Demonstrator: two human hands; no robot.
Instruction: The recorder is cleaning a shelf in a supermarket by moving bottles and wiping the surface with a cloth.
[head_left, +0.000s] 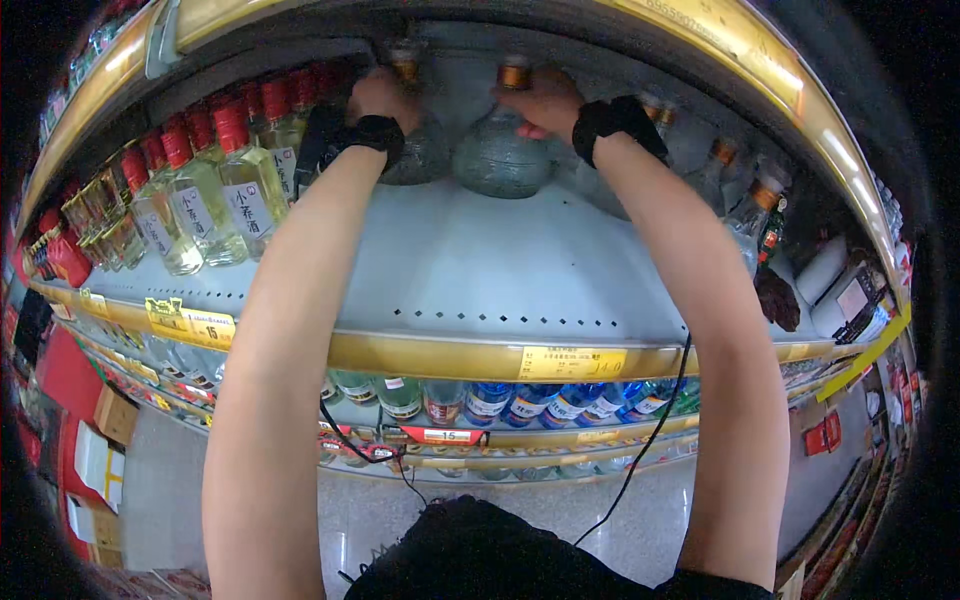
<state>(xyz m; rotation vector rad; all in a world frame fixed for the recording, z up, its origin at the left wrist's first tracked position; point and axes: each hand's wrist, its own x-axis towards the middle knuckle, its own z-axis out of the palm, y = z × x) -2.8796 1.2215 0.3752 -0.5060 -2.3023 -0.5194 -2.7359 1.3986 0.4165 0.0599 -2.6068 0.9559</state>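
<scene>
Both my hands reach deep onto a pale metal shelf (480, 255) of bottles. My right hand (547, 101) grips the neck of a round-bodied clear glass bottle (504, 161) with a copper-coloured collar. That bottle stands nearly upright toward the back. Beside it on the left, my left hand (384, 97) is closed about the neck of a similar glass bottle (420, 154); motion blur softens the fingers, and part of the bottle lies behind my hand. Each wrist wears a black band.
Red-capped liquor bottles (251, 195) stand left of my left arm. More clear bottles (750, 210) with copper collars are to the right. A gold price rail (450, 356) edges the shelf; blue-labelled bottles (547, 405) fill the one below. A black cable (645, 450) hangs by my right arm.
</scene>
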